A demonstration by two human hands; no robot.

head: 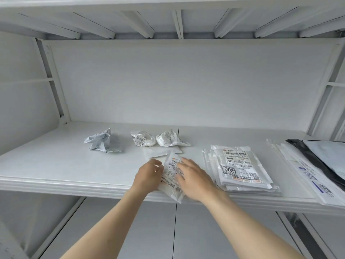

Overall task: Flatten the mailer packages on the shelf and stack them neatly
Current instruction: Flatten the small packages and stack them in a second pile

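Observation:
A small white mailer (170, 177) with a printed label lies at the front edge of the white shelf (56, 165), one corner hanging over. My left hand (148, 175) grips its left edge with curled fingers. My right hand (194, 179) presses flat on its right side, fingers straight. Behind it lies a flat white mailer (160, 152). Three crumpled mailers sit farther back: a grey-white one (101, 142) at left and two white ones (143, 138) (170, 138) in the middle. A neat stack of flattened mailers (240, 168) lies to the right.
At the far right, larger flat mailers (306, 176) lie on the shelf with a black-edged bag (321, 156) on top. The shelf's upright posts (54, 81) stand at both back corners, and another shelf (168, 21) hangs overhead.

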